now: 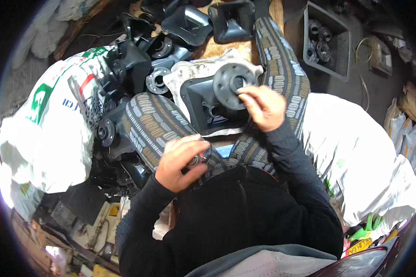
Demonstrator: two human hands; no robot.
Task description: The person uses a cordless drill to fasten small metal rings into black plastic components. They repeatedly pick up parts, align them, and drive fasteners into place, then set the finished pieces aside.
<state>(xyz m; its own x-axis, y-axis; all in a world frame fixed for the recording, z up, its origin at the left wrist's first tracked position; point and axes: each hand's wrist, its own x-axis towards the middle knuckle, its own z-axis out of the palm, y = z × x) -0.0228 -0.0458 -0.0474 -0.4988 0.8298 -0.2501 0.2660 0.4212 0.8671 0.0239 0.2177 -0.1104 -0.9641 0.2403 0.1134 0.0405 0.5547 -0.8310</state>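
We pinch a dark disc point(223, 87) in our right hand point(266, 109) — a square black part point(195, 96) lies left of those fingers — our left hand point(180, 164) loosely spread.

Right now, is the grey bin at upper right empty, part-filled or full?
Part-filled: several round metal parts lie in the bin, with bare bottom showing beside them.

Harsh glare on white sacks point(55, 150), deep shadows, strong fisheye distortion toward the blackened edges.
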